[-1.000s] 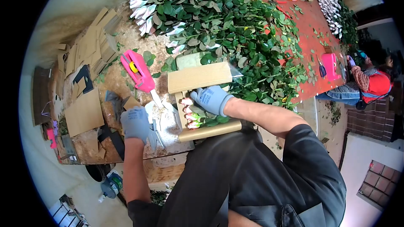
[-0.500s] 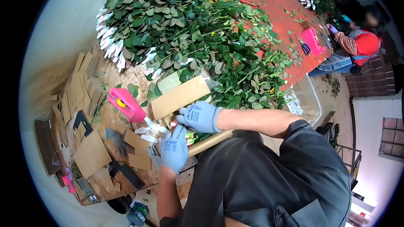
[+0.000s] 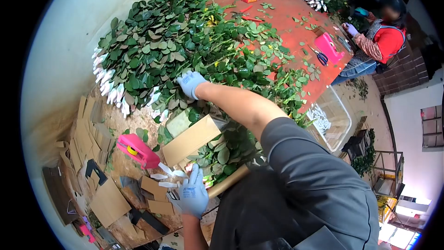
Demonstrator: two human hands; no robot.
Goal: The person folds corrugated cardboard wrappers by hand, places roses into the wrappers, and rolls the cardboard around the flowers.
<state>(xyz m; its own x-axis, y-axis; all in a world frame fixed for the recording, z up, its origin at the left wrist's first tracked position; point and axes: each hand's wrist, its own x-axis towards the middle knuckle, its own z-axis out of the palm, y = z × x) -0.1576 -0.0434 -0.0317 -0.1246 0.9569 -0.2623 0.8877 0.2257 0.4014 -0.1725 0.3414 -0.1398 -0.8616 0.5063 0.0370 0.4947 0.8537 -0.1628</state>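
My left hand (image 3: 193, 193), in a pale blue-grey glove, lies at the near table edge with its fingers stretched out beside several pink and green rosebuds (image 3: 207, 183). The buds and their leaves (image 3: 222, 155) lie between an upright cardboard piece (image 3: 192, 140) and a cardboard edge (image 3: 229, 180) near my lap. My right hand (image 3: 190, 84), gloved alike, reaches into the big pile of leafy rose stems (image 3: 152, 41). Its fingers curl down among the leaves, which hide what they grip. White-wrapped flower heads (image 3: 111, 90) line the pile's left end.
A pink tape dispenser (image 3: 138, 150) with white strips stands left of my left hand. Flat cardboard pieces (image 3: 108, 203) cover the table's left side. Scissors (image 3: 319, 55) and another pink dispenser (image 3: 329, 48) lie near a co-worker (image 3: 386, 41). A clear bin (image 3: 340, 129) stands at right.
My right hand has left the cardboard and rosebuds and moved up into the leafy pile. My left hand stays by the buds, and the view has shifted slightly.
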